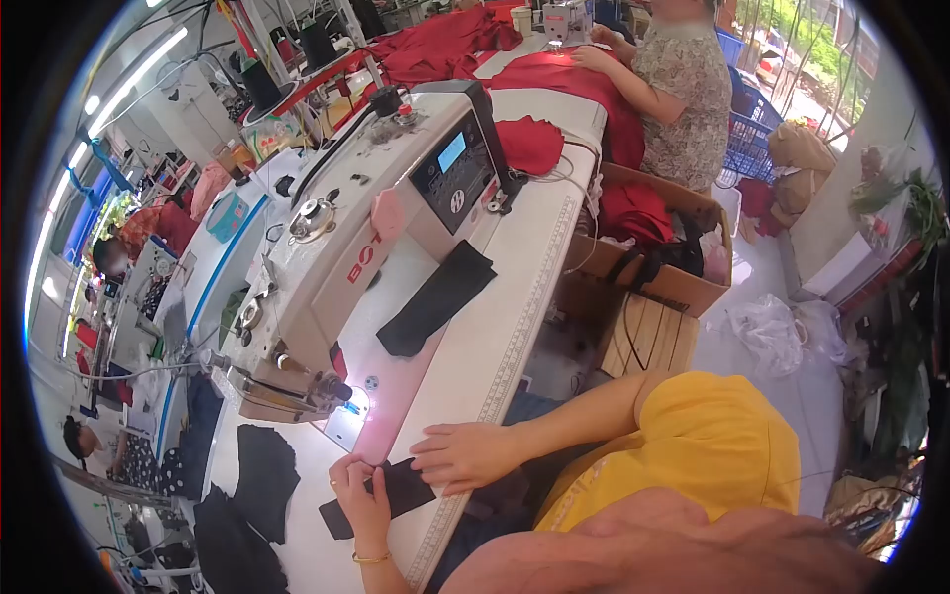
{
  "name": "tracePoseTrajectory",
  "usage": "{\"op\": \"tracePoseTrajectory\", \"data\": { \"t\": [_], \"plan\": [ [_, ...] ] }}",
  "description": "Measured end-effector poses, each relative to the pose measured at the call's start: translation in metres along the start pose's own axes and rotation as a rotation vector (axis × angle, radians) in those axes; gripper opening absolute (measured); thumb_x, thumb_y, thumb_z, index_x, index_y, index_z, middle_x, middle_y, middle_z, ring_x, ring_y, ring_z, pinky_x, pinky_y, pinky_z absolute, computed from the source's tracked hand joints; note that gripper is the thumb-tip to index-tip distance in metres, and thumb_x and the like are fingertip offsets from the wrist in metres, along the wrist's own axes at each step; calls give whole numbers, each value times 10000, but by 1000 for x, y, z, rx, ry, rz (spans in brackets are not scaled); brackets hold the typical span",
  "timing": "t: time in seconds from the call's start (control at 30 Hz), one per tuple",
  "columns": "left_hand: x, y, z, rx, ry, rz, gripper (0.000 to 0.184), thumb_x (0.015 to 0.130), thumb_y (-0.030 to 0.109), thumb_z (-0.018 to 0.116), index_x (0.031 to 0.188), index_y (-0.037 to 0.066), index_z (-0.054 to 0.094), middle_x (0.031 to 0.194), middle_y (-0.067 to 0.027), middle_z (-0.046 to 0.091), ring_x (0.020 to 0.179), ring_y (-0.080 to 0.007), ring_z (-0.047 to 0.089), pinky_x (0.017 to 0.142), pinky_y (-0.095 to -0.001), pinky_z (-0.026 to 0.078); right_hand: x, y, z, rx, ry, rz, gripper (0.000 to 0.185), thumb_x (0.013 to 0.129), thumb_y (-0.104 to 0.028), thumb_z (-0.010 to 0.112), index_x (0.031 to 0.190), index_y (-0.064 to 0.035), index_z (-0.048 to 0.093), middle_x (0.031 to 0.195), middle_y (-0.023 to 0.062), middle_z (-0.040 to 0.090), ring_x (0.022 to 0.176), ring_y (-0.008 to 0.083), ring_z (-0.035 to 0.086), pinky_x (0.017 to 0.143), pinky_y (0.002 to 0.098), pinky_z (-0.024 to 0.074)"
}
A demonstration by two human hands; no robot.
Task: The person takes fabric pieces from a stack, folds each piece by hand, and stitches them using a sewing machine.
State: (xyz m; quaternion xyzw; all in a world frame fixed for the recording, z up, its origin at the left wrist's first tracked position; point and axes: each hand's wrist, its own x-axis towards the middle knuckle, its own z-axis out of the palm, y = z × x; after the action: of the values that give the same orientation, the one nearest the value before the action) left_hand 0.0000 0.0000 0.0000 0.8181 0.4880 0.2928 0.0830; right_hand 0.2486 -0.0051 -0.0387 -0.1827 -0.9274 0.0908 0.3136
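Head view: black strip (pixel 406 488), pinched by the left hand (pixel 362 498), lies partly under the flat right hand (pixel 467 455).

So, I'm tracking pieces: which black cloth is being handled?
The strip under the left hand and right hand; the cloth beside the sewing machine and the pieces at the view's lower left lie untouched.

White table (pixel 475 361) with sewing machine (pixel 332 233), black strip (pixel 408 487), other black fabric pieces (pixel 435 300) and red cloth (pixel 529 146)
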Motion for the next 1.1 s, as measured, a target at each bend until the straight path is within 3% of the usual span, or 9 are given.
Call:
{"op": "tracePoseTrajectory", "data": {
  "t": [0.5,0.67,0.8,0.9,1.1],
  "plan": [
    [-3,8,1,13,39,-33,212,753,5,701,834,35,507,1062,-169,554,1009,-352,521,859,-433,424,-2,-5,-6,53,-13,22,317,891,-321,626,1104,-85,615,1270,126,564,1266,314,469,1084,489,354],
    [0,4,4,61,84,-26,190,767,1,682,842,38,511,1046,-174,554,1005,-356,516,851,-443,423,12,-10,-10,119,168,76,339,852,-286,660,1111,-73,607,1252,123,567,1251,308,474,1031,477,381],
    [-3,0,4,120,138,-32,153,782,-5,659,856,30,529,1040,-176,557,1001,-359,515,852,-445,421,31,-14,-7,120,164,-19,341,845,-286,668,1107,-75,613,1246,118,570,1254,309,470,1026,482,377],
    [-1,8,-1,12,76,60,146,781,-3,659,869,23,545,1039,-165,561,999,-354,517,854,-440,420,31,-5,9,25,-16,39,325,838,-277,678,1081,-68,623,1236,112,575,1241,314,479,1014,497,380],
    [-2,10,2,24,-4,82,149,778,-2,660,882,18,555,1039,-146,568,993,-343,519,854,-433,421,26,-3,6,68,161,25,261,825,-260,687,967,-48,636,1098,110,615,1096,294,551,926,427,436]
  ]
}}
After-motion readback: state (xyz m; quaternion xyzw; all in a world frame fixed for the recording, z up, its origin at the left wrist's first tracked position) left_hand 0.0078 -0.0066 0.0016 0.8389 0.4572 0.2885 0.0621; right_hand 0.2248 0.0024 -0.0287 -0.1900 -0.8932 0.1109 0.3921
